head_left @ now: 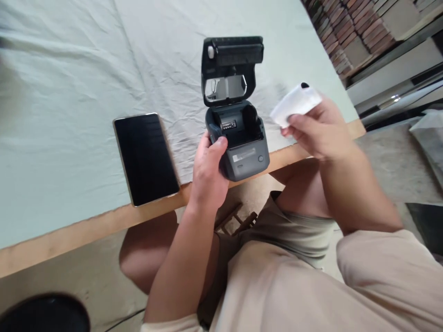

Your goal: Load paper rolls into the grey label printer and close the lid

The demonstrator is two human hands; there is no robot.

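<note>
Gripping the near left corner of a small dark grey plastic label printer [242, 147], the left hand [207, 173] has its thumb pressed against the top edge of the body and its fingers curled around the side, closed firmly on the casing. The printer sits at the front edge of the worktop [69, 230], a wooden slab covered by a pale green wrinkled cloth [69, 83], and its hinged black lid [231, 67] stands swung up and back, showing a roller bar along its top and a shiny window beneath. The open paper bay [235, 124] lies exposed, with a small printed sticker visible inside it. The right hand [318, 131] is raised just to the right of the printer and clear of it, pinching a small white roll of paper [296, 103] between thumb and fingertips; the dark hole of the roll's core shows at its upper end. A flat black-screened smartphone with a light metal frame [145, 159] lies face up on the cloth to the left of the printer, near the left hand but not touching it. Both forearms reach in from below, over bare knees and beige shorts [297, 230]. Stacked reddish bricks [349, 27] fill the top right corner beyond the worktop.
</note>
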